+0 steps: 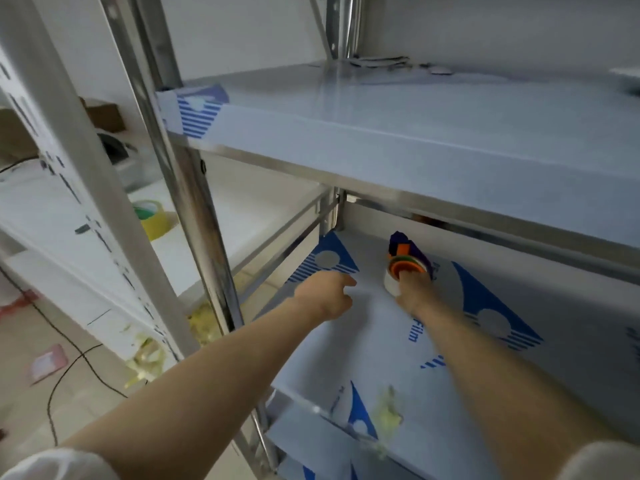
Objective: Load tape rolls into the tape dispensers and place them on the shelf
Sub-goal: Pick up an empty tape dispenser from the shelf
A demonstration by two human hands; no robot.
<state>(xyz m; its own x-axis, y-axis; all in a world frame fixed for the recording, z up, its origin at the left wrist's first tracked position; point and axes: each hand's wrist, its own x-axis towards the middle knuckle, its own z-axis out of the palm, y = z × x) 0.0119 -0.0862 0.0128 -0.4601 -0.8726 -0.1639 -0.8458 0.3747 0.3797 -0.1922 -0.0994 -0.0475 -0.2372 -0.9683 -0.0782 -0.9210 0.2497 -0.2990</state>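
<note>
Placing step. Purple-and-orange plastic tape dispenser (410, 251), white tape roll (390, 285) loaded, seemingly resting far back on film-covered metal shelf (363, 341). Right hand (415, 294) grips it. Left hand (325, 294) loosely curled, empty, nearby. Next, likely: release, withdraw without tipping it.

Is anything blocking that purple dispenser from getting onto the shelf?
Nothing visible does. The right hand grips the dispenser deep over the lower shelf, with bare film-covered board around it. The left hand hovers to its left, apart from it and holding nothing.
</note>
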